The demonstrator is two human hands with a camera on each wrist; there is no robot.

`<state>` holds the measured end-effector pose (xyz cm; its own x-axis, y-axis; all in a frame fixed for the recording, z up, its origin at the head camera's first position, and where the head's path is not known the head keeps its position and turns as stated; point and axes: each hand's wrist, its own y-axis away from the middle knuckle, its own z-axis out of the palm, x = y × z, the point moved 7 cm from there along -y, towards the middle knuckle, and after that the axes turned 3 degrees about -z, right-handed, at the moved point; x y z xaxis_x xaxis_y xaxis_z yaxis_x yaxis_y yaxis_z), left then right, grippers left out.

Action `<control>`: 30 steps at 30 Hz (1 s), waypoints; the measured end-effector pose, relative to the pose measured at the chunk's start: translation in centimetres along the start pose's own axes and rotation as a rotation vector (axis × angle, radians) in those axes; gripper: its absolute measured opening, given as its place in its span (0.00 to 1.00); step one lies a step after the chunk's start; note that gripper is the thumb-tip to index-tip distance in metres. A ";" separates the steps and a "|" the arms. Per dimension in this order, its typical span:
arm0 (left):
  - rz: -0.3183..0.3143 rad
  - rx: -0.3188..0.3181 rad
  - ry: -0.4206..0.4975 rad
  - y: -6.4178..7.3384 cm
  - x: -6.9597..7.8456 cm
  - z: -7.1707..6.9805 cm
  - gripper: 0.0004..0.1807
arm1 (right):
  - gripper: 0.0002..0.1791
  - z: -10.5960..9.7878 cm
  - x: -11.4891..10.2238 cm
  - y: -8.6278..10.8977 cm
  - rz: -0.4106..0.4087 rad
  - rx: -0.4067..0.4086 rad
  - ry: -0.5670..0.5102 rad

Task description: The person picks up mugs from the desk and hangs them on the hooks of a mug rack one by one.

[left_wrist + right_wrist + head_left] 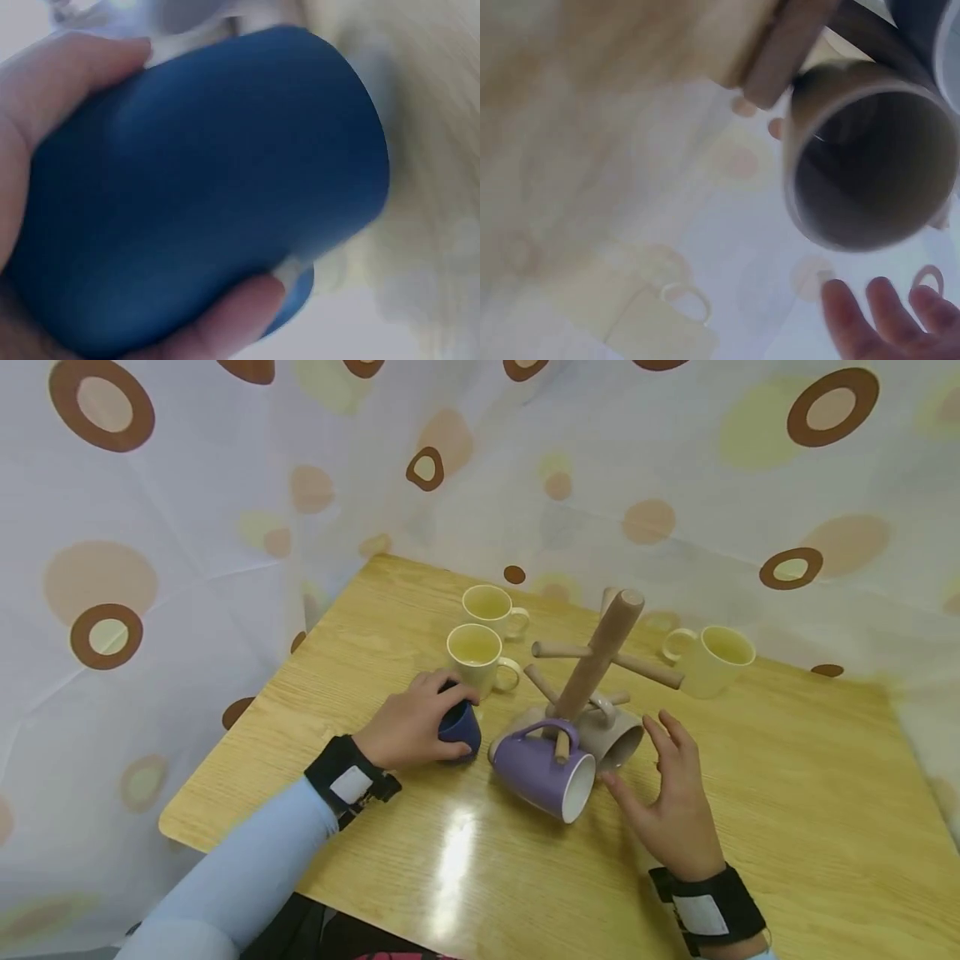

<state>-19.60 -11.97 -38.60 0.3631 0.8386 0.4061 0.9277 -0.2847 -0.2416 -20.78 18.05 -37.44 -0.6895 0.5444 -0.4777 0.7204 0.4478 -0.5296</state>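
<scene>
My left hand [412, 722] grips a dark blue mug [460, 731] from above and the side, thumb and fingers around its body; the left wrist view shows the blue mug [210, 180] large between thumb and fingers. A wooden mug tree [596, 652] stands to its right. On its lower pegs hang a purple mug [536, 772], tilted mouth down to the right, and a grey-beige mug [615, 735]. My right hand [675, 810] is beside these two with fingers spread, holding nothing. In the right wrist view its fingers [892, 315] are apart from the grey-beige mug [802, 150].
Two pale yellow mugs, a nearer one [468, 652] and a farther one [483, 603], stand behind the blue mug. Another yellow mug [701, 668] is right of the tree. The wooden table [360, 860] meets a spotted curtain [225, 468] at the back and left.
</scene>
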 end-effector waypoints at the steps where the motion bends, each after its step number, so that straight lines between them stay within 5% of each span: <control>1: 0.000 0.014 0.063 0.5 0.1 -0.7 0.31 | 0.48 -0.5 -0.2 0.0 -0.007 0.030 -0.008; 4: 0.045 0.087 0.239 2.2 1.3 -3.2 0.30 | 0.41 -2.1 -1.5 0.0 -0.064 0.151 -0.049; 9: 0.268 0.256 0.346 3.9 5.9 -6.8 0.29 | 0.29 -3.9 -6.4 -1.1 -0.299 0.307 -0.175; 15: 0.636 0.475 0.351 5.5 11.5 -9.5 0.28 | 0.36 -1.0 -12.3 -2.5 -0.445 0.084 -0.312; 19: 0.774 0.534 0.414 6.2 13.2 -9.2 0.27 | 0.41 0.8 -13.6 -2.4 -0.442 -0.067 -0.423; 25: 0.755 0.525 0.475 6.1 13.2 -8.0 0.32 | 0.44 2.3 -13.5 -1.9 -0.360 -0.155 -0.541; 30: 0.534 0.458 0.595 5.2 11.2 -5.5 0.37 | 0.41 2.1 -13.1 -2.0 -0.343 -0.072 -0.355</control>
<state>-10.22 -6.58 -30.49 0.8358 0.2350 0.4962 0.5451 -0.2474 -0.8010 -13.32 8.51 -31.61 -0.8613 0.0879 -0.5005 0.4427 0.6132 -0.6542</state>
